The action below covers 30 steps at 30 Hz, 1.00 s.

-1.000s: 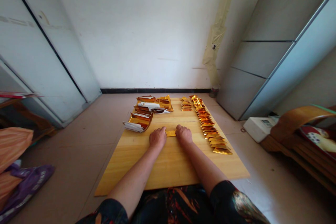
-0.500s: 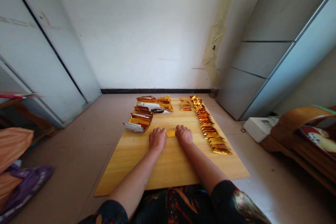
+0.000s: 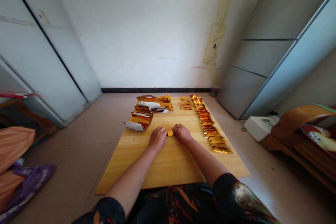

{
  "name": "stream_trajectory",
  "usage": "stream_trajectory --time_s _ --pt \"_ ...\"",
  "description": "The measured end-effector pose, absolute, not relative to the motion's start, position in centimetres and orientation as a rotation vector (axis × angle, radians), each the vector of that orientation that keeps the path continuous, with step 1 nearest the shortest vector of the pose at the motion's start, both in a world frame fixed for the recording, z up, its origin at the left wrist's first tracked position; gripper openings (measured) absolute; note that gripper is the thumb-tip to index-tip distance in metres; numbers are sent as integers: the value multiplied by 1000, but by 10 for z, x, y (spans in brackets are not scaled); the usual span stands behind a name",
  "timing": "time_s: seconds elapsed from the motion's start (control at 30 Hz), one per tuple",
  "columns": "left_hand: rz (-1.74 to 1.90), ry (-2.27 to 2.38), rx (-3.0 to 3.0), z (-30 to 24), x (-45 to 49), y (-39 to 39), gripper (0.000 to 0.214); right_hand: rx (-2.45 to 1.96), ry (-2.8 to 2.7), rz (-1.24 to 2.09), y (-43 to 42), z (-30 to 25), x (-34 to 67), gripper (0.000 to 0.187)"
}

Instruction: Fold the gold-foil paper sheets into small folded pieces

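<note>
A small piece of folded gold foil paper [image 3: 170, 133] lies between my hands at the middle of the wooden board [image 3: 173, 164]. My left hand [image 3: 158, 137] is closed on its left end, with the fingertips curled over it. At the other end, my right hand [image 3: 183, 134] pinches the foil the same way. Only a short gold stretch shows between the fingers. To the right runs a long row of folded gold foil pieces [image 3: 210, 126], overlapping one another. A shorter stack of folded gold pieces [image 3: 186, 103] sits at the back.
Bundles of gold and white paper sheets [image 3: 153, 105] lie at the board's back left, with a curved gold sheet stack [image 3: 141, 119] in front. A white wall stands behind. On the floor are a purple bag [image 3: 31, 185] at left and a white box [image 3: 258, 128] at right.
My hands have drawn slightly closer together, and the visible stretch of gold foil between them has become shorter and looks more rolled or folded. The rows of paper have not moved.
</note>
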State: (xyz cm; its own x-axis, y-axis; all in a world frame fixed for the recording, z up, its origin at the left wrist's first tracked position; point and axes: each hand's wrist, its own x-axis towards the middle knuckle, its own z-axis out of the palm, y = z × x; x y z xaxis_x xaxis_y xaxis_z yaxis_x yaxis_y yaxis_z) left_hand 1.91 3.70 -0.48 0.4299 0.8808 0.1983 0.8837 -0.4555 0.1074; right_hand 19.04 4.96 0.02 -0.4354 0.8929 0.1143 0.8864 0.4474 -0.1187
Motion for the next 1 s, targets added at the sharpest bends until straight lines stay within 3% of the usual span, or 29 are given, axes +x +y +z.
stream_trajectory --time_s 0.33,0.5,1.0 --pt "-473 -2003 -2582 -3 12 39 25 -1964 -2103 293 32 13 179 15" --pt "-486 -2040 -2556 -2 13 38 25 -2085 -1985 244 25 18 161 35" --pt "-526 -2050 -2551 -3 13 39 20 -2216 -1861 437 32 27 155 32"
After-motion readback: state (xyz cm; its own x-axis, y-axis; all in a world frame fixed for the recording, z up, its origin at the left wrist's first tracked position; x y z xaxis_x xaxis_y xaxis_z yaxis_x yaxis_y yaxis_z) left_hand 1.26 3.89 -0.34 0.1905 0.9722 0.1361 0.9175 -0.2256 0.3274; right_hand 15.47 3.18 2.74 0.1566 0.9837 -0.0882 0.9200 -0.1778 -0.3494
